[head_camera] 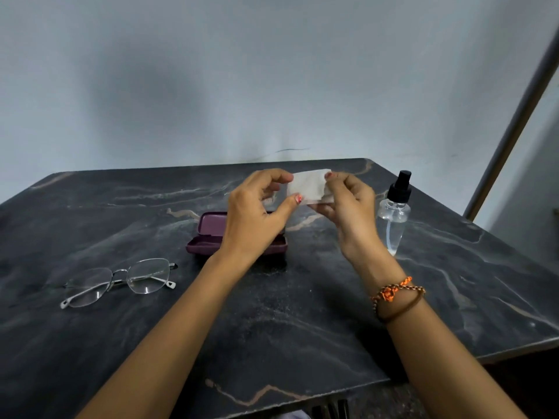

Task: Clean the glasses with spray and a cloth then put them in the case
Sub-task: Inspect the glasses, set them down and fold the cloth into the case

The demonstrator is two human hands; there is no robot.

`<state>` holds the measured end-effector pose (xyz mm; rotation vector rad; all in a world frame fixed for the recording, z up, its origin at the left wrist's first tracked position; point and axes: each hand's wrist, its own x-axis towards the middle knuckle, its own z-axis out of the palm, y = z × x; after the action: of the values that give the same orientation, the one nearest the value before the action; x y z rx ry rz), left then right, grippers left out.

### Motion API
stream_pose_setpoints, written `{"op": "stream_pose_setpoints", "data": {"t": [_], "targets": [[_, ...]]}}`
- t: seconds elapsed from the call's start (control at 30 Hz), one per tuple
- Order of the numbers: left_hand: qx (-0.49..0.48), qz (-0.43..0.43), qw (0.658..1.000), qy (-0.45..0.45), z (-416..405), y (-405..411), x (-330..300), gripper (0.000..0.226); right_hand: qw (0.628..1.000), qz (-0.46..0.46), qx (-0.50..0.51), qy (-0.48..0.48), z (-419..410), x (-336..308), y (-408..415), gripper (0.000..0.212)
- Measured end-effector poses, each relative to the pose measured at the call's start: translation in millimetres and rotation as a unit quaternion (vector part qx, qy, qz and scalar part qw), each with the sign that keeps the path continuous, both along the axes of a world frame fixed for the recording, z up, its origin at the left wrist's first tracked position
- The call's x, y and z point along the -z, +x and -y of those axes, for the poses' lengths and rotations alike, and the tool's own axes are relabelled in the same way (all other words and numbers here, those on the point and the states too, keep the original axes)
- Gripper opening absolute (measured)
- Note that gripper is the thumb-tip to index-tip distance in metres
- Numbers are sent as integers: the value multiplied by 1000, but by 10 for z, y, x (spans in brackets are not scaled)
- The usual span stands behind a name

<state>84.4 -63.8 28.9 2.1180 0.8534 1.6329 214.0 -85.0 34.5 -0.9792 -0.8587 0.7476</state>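
Right now you hold a small pale cloth (pixel 310 187) in the air over the far middle of the dark marbled worktop (pixel 302 313), stretched between both hands. Your left hand (pixel 252 217) pinches its left edge, thumb below and fingers (pixel 279 176) curled over the top; your right hand (pixel 351 204) grips the right edge the same way, palm turned inward. Both forearms reach forward from the near edge, wrists raised, and the right wrist wears an orange thread and a brown beaded bracelet (pixel 396 294).

No writing or brand shows on anything; the cloth is blurred.

The glasses (pixel 121 281), thin metal frame with arms unfolded, lie lenses up toward the left edge, well apart from your hands. The purple case (pixel 211 234) sits open near the centre, partly hidden behind your left hand. The clear spray bottle (pixel 394 211) with a black nozzle stands upright near the right edge, just beside your right hand.
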Motion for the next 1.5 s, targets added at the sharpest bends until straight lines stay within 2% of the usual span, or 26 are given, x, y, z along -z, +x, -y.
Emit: {"op": "stream_pose_setpoints", "data": {"t": [0.1,0.17,0.27,0.4,0.5,0.73,0.83,0.93,1.03,1.1,1.2,1.3,1.4,1.5], "targets": [[-10,-33,998,54,-55,-95,-53,31,994,-75,-81,-19,-18,-118,-146,17],[-22,-56,994,94,-104,-200,-87,33,991,-80,-103,-21,-63,-188,-244,16],[-40,-71,991,108,-202,-362,-151,36,987,-71,-142,-15,-141,-270,-379,13],[-52,-41,992,107,-302,-525,-104,30,975,-83,-208,-4,-240,-242,-506,10],[-35,-7,995,96,-323,-595,36,22,967,-77,-245,-3,-272,-130,-559,17],[37,154,985,-63,-286,-594,39,22,960,-105,-260,28,-206,-25,-618,27],[78,206,968,-121,-255,-595,21,13,961,-104,-256,29,-215,-14,-608,19],[96,251,950,-159,-204,-574,8,17,965,-98,-243,13,-227,2,-603,9],[96,328,915,-213,-173,-549,-14,9,966,-117,-229,0,-217,-7,-598,9],[116,392,878,-249,-183,-549,-27,5,965,-144,-221,-5,-213,-21,-585,8],[132,456,837,-274,-197,-562,-51,13,961,-183,-209,-8,-222,-29,-561,8],[114,496,811,-289,-189,-574,-58,16,964,-177,-198,-12,-237,-20,-540,17],[62,485,816,-307,-210,-611,-53,18,974,-148,-166,-26,-246,-8,-516,25],[-5,411,855,-315,-245,-668,-37,25,991,-55,-110,-42,-257,19,-490,35]]}}
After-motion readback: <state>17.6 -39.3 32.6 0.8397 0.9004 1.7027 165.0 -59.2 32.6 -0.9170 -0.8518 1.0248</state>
